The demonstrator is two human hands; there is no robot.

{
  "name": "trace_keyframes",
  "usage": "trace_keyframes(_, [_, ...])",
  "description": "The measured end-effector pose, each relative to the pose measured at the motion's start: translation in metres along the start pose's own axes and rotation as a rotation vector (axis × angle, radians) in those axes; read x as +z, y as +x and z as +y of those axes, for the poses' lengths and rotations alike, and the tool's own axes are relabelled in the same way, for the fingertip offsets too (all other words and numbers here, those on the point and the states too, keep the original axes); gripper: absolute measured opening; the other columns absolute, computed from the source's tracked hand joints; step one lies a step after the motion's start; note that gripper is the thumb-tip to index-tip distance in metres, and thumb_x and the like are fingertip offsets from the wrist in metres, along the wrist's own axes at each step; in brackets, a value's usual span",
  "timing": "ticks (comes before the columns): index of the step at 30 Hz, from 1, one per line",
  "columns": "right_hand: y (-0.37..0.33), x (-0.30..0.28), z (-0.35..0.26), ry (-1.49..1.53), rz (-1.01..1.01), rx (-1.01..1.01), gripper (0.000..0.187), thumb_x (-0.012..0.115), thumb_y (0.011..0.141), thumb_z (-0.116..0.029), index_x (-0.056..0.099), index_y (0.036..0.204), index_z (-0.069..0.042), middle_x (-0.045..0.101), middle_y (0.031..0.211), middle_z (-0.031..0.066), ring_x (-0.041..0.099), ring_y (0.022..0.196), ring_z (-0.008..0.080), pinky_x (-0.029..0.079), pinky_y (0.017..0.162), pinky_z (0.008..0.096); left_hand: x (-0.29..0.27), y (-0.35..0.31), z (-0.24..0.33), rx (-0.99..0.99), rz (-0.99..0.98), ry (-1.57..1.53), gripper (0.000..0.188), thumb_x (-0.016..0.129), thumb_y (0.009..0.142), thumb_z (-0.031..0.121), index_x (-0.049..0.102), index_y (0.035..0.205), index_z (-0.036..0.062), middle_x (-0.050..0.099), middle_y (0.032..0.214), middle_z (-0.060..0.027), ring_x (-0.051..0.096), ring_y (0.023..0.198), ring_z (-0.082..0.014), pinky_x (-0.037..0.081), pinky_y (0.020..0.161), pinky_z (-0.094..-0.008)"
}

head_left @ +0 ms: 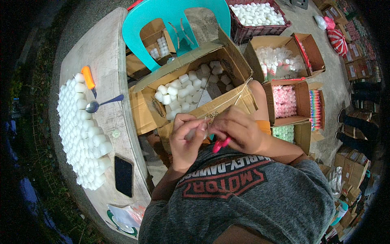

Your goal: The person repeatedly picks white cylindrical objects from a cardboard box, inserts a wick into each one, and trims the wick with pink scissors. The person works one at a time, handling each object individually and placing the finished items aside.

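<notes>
My left hand point(187, 136) is closed around a small white candle point(190, 134), mostly covered by its fingers. Close beside it, my right hand point(239, 129) grips scissors with pink handles point(221, 144); the blades are hidden between the fingers. Both hands meet in front of my shirt, at the near side of an open cardboard box point(142, 118). Inside that box lie loose white candles point(183, 90). On the table point(109, 49) to the left, many white candles point(81, 138) stand packed in rows, some with wicks showing.
An orange-handled knife point(87, 78), a spoon point(99, 104) and a phone point(124, 175) lie on the table. Beyond the box stands a turquoise chair point(138, 20). To the right are a crate of white pieces point(258, 14) and boxes with pink candles point(284, 99). Another person's legs point(357, 126) show far right.
</notes>
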State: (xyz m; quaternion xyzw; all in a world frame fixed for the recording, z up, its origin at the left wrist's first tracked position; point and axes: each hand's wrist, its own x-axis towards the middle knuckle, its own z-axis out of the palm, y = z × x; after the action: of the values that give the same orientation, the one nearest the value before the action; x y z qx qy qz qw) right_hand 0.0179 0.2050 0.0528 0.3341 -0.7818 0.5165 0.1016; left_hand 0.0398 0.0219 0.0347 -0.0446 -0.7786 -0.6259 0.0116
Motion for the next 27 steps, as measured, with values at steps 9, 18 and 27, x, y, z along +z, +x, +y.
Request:
trace_keyframes(9, [-0.003, 0.008, 0.012, 0.406, -0.006, 0.327, 0.013, 0.066, 0.078, -0.004, 0.063, 0.09, 0.0, 0.061, 0.082, 0.0106, 0.061, 0.078, 0.0234, 0.048, 0.068, 0.0299, -0.009, 0.011, 0.01, 0.102, -0.117, 0.085, 0.012, 0.066, 0.078, 0.012, 0.06, 0.081, 0.0022, 0.052, 0.088, -0.0081, 0.053, 0.081, -0.0176, 0.042, 0.073, -0.0261])
trace_keyframes(18, [-0.008, 0.001, 0.01, -0.124, -0.026, -0.195, 0.021, 0.068, 0.073, -0.013, 0.058, 0.089, -0.003, 0.058, 0.094, 0.0101, 0.056, 0.084, 0.0283, 0.045, 0.071, 0.0352, -0.009, 0.01, -0.005, -0.389, -0.303, -0.554, 0.018, 0.066, 0.079, 0.017, 0.059, 0.08, 0.0005, 0.051, 0.092, -0.0043, 0.051, 0.087, -0.0142, 0.038, 0.081, -0.0252])
trace_keyframes(27, [-0.013, 0.016, 0.012, 0.731, 0.114, 0.526, 0.017, 0.065, 0.081, -0.006, 0.05, 0.086, -0.001, 0.059, 0.085, 0.0076, 0.059, 0.08, 0.0167, 0.048, 0.076, 0.0286, -0.002, 0.011, 0.013, 0.262, -0.093, 0.381, 0.01, 0.068, 0.075, 0.014, 0.064, 0.081, 0.0077, 0.053, 0.089, -0.0079, 0.054, 0.083, -0.019, 0.04, 0.079, -0.0293])
